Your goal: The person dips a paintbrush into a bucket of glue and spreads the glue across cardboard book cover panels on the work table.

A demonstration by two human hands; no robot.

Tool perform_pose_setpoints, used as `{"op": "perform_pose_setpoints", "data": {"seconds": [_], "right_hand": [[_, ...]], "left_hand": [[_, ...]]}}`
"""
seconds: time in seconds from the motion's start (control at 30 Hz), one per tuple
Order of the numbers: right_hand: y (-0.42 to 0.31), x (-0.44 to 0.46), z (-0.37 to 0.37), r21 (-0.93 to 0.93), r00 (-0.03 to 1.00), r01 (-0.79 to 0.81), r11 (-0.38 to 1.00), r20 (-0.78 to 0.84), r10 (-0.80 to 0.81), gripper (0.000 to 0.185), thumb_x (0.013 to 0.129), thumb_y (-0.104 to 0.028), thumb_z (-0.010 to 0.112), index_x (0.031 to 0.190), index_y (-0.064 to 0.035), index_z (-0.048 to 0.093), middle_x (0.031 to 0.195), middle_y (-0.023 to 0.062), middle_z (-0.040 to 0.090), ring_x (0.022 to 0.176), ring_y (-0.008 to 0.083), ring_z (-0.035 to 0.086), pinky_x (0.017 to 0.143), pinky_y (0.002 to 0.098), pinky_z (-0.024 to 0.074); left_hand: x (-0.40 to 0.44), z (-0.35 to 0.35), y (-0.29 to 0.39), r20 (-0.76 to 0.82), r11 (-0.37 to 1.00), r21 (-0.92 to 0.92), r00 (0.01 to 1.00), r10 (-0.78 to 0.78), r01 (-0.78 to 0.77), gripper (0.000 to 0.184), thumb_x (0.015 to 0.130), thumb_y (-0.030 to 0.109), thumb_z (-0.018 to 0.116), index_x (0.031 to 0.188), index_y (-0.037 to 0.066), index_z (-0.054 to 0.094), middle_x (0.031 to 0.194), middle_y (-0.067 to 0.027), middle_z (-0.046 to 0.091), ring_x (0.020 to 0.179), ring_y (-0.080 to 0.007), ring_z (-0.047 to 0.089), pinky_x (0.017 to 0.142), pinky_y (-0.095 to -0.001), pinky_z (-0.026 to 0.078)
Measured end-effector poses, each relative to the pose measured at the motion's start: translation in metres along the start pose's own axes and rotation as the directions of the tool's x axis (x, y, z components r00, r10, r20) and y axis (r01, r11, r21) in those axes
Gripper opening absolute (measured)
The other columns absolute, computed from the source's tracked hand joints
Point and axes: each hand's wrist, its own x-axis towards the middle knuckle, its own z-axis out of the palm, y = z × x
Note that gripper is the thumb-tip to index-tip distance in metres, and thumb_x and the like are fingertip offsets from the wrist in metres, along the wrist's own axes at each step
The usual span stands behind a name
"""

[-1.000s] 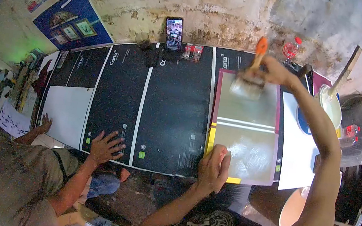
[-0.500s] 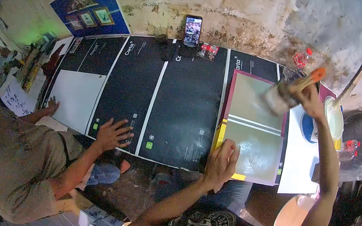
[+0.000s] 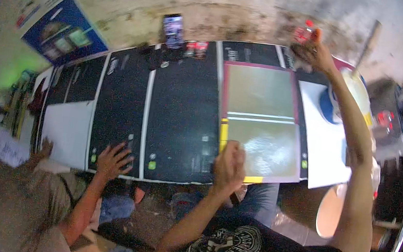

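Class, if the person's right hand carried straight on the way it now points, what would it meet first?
Most likely the red-capped bottle, just ahead of the right hand in the picture; depth is unclear from this single view.

The black tabletop (image 3: 182, 113) leaves passage midway; rightward, a bucket (image 3: 361, 95) seemingly obstructs.

Glossy-surfaced panel (image 3: 263, 130), smooth matt tabletop (image 3: 182, 113), rough wall (image 3: 204, 1).

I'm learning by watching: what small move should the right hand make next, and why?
Perhaps set the orange-handled brush down by the red-capped bottle: the right hand holds it there, at the far side of the black work surface and off the grey panel, whose near half looks glossy.
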Motion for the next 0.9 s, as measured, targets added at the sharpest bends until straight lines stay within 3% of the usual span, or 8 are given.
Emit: {"op": "perform_pose_setpoints", "data": {"seconds": [0.1, 0.2, 0.33, 0.47, 0.6, 0.7, 0.8, 0.9], "right_hand": [[-0.011, -0.001, 0.002, 0.290, 0.967, 0.246, 0.925, -0.134, -0.215, 0.028, 0.087, -0.030, 0.062, 0.097, -0.0045, 0.065, 0.090, 0.0120, 0.065, 0.088, 0.0216, 0.062, 0.080, 0.0359, 0.0483], [-0.039, -0.019, 0.018, 0.381, 0.880, 0.369, 0.848, 0.151, -0.451, 0.027, 0.086, -0.026, 0.065, 0.101, -0.0027, 0.064, 0.090, 0.0092, 0.068, 0.087, 0.0194, 0.061, 0.082, 0.0351, 0.0474], [-0.014, 0.026, -0.001, 0.036, 0.997, -0.076, 0.996, -0.001, 0.076, 0.027, 0.082, -0.019, 0.069, 0.102, -0.0017, 0.063, 0.097, 0.0115, 0.065, 0.094, 0.0215, 0.060, 0.084, 0.0334, 0.0467], [-0.079, 0.007, 0.016, 0.498, 0.819, 0.341, 0.797, 0.260, -0.512, 0.029, 0.082, -0.016, 0.067, 0.106, -0.0007, 0.060, 0.098, 0.0113, 0.064, 0.095, 0.0224, 0.060, 0.085, 0.0356, 0.0468], [-0.071, 0.084, 0.062, 0.046, 0.831, 0.503, 0.863, 0.251, -0.497, 0.029, 0.079, -0.030, 0.068, 0.095, -0.0058, 0.063, 0.094, 0.0152, 0.065, 0.088, 0.0302, 0.062, 0.076, 0.0409, 0.0478], [-0.089, 0.120, 0.050, 0.246, 0.804, 0.577, 0.779, -0.003, -0.594, 0.032, 0.077, -0.031, 0.068, 0.094, -0.0043, 0.063, 0.091, 0.0156, 0.065, 0.087, 0.0300, 0.062, 0.072, 0.0424, 0.0483], [-0.147, 0.085, 0.054, 0.376, 0.649, 0.620, 0.689, 0.247, -0.719, 0.022, 0.082, -0.023, 0.067, 0.089, -0.0029, 0.066, 0.091, 0.0149, 0.064, 0.087, 0.0253, 0.061, 0.080, 0.0361, 0.0461], [-0.153, 0.108, 0.067, -0.100, 0.878, 0.459, 0.883, 0.202, -0.434, 0.023, 0.083, -0.024, 0.067, 0.082, -0.0009, 0.065, 0.086, 0.0141, 0.065, 0.082, 0.0231, 0.062, 0.077, 0.0367, 0.0461]], "left_hand": [[0.006, 0.005, 0.001, -0.047, 0.999, 0.010, 0.998, 0.051, -0.050, 0.036, 0.096, 0.035, 0.037, 0.095, 0.001, 0.051, 0.074, -0.0195, 0.056, 0.068, -0.0393, 0.057, 0.063, -0.0458, 0.044], [0.005, 0.005, -0.005, -0.049, 0.998, 0.020, 0.997, 0.058, -0.058, 0.033, 0.096, 0.031, 0.038, 0.097, 0.001, 0.051, 0.075, -0.0209, 0.056, 0.068, -0.0408, 0.057, 0.063, -0.0462, 0.044], [0.004, 0.005, -0.007, -0.060, 0.997, 0.044, 0.996, 0.066, -0.064, 0.027, 0.095, 0.026, 0.041, 0.099, 0.001, 0.051, 0.077, -0.0212, 0.057, 0.069, -0.0389, 0.058, 0.064, -0.0456, 0.045], [0.005, -0.002, 0.005, 0.011, 0.998, 0.034, 0.998, 0.056, -0.056, 0.020, 0.093, 0.021, 0.046, 0.096, 0.002, 0.051, 0.077, -0.0198, 0.058, 0.069, -0.0357, 0.060, 0.062, -0.0425, 0.047], [0.002, 0.001, -0.001, -0.021, 0.997, -0.029, 0.997, 0.074, -0.075, 0.018, 0.092, 0.020, 0.047, 0.096, 0.002, 0.050, 0.076, -0.0191, 0.057, 0.068, -0.0347, 0.059, 0.062, -0.0415, 0.046], [0.005, 0.000, -0.003, -0.025, 0.996, -0.056, 0.997, 0.071, -0.073, 0.018, 0.091, 0.018, 0.047, 0.095, 0.001, 0.050, 0.074, -0.0183, 0.055, 0.065, -0.0341, 0.057, 0.060, -0.0411, 0.045], [0.007, 0.003, -0.004, -0.047, 0.988, -0.016, 0.988, 0.150, -0.150, 0.020, 0.091, 0.018, 0.045, 0.093, -0.001, 0.049, 0.072, -0.0167, 0.052, 0.061, -0.0321, 0.054, 0.057, -0.0403, 0.043], [0.004, 0.002, -0.003, -0.008, 0.995, -0.080, 0.998, 0.064, -0.064, 0.022, 0.093, 0.021, 0.044, 0.094, 0.000, 0.049, 0.071, -0.0159, 0.051, 0.060, -0.0307, 0.053, 0.056, -0.0402, 0.042]]}}
